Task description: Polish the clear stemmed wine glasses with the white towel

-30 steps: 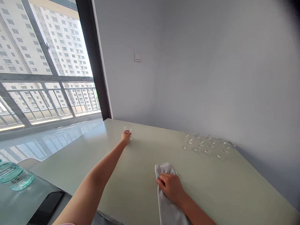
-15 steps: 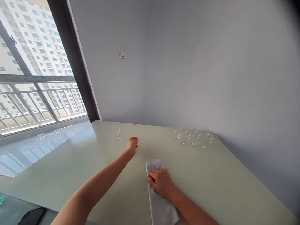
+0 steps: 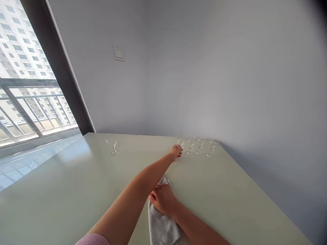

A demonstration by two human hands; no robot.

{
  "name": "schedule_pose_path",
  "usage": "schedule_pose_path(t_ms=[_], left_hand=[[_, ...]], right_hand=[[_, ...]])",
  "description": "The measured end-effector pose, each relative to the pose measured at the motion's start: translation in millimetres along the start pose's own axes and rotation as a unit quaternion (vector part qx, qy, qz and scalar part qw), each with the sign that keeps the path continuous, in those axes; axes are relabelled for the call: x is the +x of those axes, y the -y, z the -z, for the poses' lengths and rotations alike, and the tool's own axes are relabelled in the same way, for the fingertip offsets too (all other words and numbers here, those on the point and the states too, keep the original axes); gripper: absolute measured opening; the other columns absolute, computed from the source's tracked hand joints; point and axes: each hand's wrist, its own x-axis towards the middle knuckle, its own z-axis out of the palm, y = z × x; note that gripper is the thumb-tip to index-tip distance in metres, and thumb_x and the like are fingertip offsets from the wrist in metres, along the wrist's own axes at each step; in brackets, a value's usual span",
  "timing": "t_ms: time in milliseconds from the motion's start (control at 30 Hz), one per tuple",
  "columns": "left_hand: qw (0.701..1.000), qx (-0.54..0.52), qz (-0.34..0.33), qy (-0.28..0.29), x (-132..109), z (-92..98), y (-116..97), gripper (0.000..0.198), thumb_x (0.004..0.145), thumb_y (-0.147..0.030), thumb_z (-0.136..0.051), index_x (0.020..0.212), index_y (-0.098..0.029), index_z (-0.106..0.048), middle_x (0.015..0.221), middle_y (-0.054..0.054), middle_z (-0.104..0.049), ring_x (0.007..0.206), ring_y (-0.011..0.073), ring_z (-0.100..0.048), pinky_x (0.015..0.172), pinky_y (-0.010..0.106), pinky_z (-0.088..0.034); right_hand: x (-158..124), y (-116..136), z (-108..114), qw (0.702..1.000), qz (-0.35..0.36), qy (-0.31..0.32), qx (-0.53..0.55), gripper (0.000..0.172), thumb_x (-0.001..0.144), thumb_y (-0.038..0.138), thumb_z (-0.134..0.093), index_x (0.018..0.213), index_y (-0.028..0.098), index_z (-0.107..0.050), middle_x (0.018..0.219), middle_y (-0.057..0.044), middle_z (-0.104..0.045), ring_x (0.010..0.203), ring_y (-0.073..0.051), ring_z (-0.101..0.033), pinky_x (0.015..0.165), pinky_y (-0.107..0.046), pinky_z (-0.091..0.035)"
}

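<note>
My left hand (image 3: 176,152) reaches across to the far side, its fingers curled round the stem of the leftmost wine glass (image 3: 181,141) in a row. Beside that one stand more clear stemmed glasses (image 3: 189,144), upright and close together. Nearer to me, my right hand (image 3: 163,199) is closed on a folded grey cloth (image 3: 163,228) that lies on the table. My left forearm crosses above part of the cloth and hides it. A separate wine glass (image 3: 114,145) stands upright at the far left.
The pale glossy table (image 3: 230,200) meets the grey wall (image 3: 204,68) at the back and right. A light switch (image 3: 119,54) is on the wall. At the left is a dark-framed window (image 3: 30,92) with railings outside.
My left hand has moved right, from the middle of the table to the leftmost glass of the row, and closed round it. The view has turned slightly right. My right hand keeps the cloth.
</note>
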Motion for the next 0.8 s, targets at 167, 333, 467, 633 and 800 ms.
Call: schedule_pose_path(t_ms=[167, 333, 467, 633, 800], left_hand=[[0.999, 0.02, -0.029, 0.001, -6.8, 16.3, 6.4, 0.019, 0.071, -0.021, -0.062, 0.087, -0.014, -0.053, 0.078, 0.002, -0.051, 0.055, 0.004, -0.045, 0.056, 0.021, -0.044], [0.996, 0.038, -0.061, -0.048, -29.3, 72.8, 13.9, 0.021, 0.071, -0.024, -0.062, 0.088, -0.015, -0.053, 0.072, 0.0, -0.05, 0.054, 0.0042, -0.045, 0.055, 0.02, -0.044], [0.99, 0.048, -0.079, -0.103, -63.5, 140.4, 18.5, 0.024, 0.068, -0.027, -0.063, 0.088, -0.017, -0.055, 0.07, -0.001, -0.051, 0.054, 0.0051, -0.047, 0.052, 0.019, -0.041], [0.975, 0.05, -0.091, -0.198, -118.6, 226.8, 25.7, 0.026, 0.066, -0.031, -0.063, 0.086, -0.018, -0.054, 0.068, -0.002, -0.05, 0.053, 0.0061, -0.047, 0.046, 0.017, -0.036], [0.954, 0.042, -0.098, -0.282, -155.0, 293.3, 25.5, 0.032, 0.063, -0.036, -0.064, 0.087, -0.018, -0.054, 0.071, -0.001, -0.051, 0.055, 0.0069, -0.048, 0.049, 0.018, -0.038]], right_hand=[[0.1, 1.0, 3.3, 1.0, -0.008, 0.005, 0.004, 0.022, 0.083, 0.023, -0.047, 0.062, 0.017, -0.053, 0.061, 0.003, -0.057, 0.053, -0.008, -0.048, 0.051, -0.023, -0.021], [-0.4, 0.9, 5.2, 1.0, 0.004, 0.0, 0.014, 0.025, 0.085, 0.026, -0.044, 0.063, 0.018, -0.054, 0.064, 0.001, -0.06, 0.057, -0.01, -0.05, 0.054, -0.024, -0.024], [-1.4, 0.3, 5.0, 0.999, 0.005, -0.003, 0.032, 0.028, 0.087, 0.029, -0.042, 0.064, 0.017, -0.054, 0.065, 0.001, -0.059, 0.06, -0.01, -0.05, 0.057, -0.024, -0.026], [-2.4, 0.2, 2.5, 0.999, -0.012, -0.013, 0.046, 0.032, 0.087, 0.03, -0.041, 0.059, 0.017, -0.05, 0.059, 0.003, -0.054, 0.054, -0.009, -0.044, 0.053, -0.023, -0.024], [-1.8, -0.2, 0.1, 0.998, -0.02, -0.018, 0.064, 0.033, 0.087, 0.03, -0.04, 0.057, 0.018, -0.047, 0.057, 0.003, -0.052, 0.052, -0.009, -0.042, 0.053, -0.022, -0.025]])
